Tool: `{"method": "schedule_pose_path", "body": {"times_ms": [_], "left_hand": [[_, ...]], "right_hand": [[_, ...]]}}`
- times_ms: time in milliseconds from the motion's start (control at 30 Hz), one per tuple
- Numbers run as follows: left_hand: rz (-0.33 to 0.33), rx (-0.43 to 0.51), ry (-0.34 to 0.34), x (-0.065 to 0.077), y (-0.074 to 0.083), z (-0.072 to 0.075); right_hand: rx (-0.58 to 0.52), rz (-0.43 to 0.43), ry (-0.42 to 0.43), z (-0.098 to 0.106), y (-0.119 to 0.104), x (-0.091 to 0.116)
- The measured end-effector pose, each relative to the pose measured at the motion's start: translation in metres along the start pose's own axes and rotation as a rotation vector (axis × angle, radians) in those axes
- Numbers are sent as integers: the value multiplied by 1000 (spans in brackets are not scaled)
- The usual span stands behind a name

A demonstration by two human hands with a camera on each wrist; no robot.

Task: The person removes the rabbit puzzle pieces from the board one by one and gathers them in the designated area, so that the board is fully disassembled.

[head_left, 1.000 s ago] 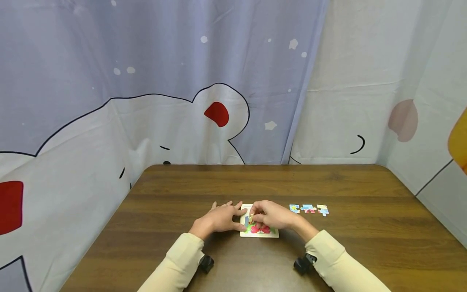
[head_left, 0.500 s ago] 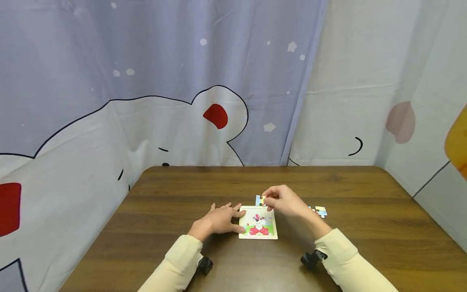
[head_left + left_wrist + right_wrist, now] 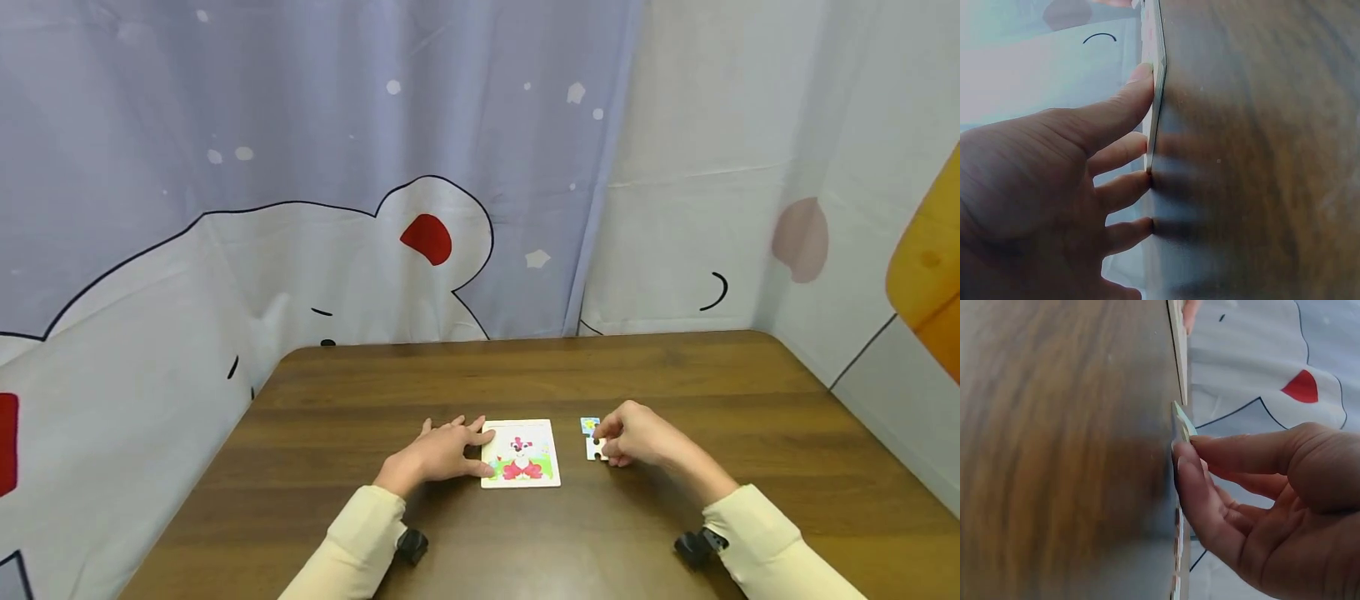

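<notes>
Pinching a puzzle piece [image 3: 591, 452] between thumb and fingers of the right hand [image 3: 637, 435], curled close together, low over the table [image 3: 465, 383] and apart from the board, to its right; cannot tell whether touching the table; just beyond, on the table, seeing a blue-and-yellow piece [image 3: 590, 424]; resting the left hand [image 3: 441, 452], fingers spread and fairly straight, thumb touching the left edge of the flat pink-and-green puzzle board [image 3: 537, 435], with no grip; farther back, facing a printed curtain [image 3: 337, 258]

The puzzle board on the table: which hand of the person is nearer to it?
Left. The left hand touches the puzzle board at its left edge; the right hand is apart, to its right, pinching a puzzle piece.
</notes>
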State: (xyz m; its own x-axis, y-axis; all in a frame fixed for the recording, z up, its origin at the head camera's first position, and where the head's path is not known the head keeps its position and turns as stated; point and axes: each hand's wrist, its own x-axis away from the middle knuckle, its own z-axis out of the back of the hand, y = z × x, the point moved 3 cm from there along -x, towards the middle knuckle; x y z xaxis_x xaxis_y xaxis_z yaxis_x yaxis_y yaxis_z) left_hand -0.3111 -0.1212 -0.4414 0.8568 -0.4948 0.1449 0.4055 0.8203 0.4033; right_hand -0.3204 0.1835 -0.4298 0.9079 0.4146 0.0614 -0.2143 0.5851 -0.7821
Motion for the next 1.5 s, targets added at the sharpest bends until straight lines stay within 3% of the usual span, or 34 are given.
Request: {"method": "schedule_pose_path", "body": {"times_ms": [167, 333, 1100, 1500], "left_hand": [[-4, 3, -14, -1, 0, -1], [7, -17, -6, -4, 0, 1], [17, -24, -12, -2, -1, 0], [18, -24, -12, -2, -1, 0]], "right_hand": [[80, -63, 49, -5, -1, -2], [89, -62, 73, -6, -5, -3], [108, -54, 29, -7, -5, -5], [115, -73, 48, -9, -6, -4]]}}
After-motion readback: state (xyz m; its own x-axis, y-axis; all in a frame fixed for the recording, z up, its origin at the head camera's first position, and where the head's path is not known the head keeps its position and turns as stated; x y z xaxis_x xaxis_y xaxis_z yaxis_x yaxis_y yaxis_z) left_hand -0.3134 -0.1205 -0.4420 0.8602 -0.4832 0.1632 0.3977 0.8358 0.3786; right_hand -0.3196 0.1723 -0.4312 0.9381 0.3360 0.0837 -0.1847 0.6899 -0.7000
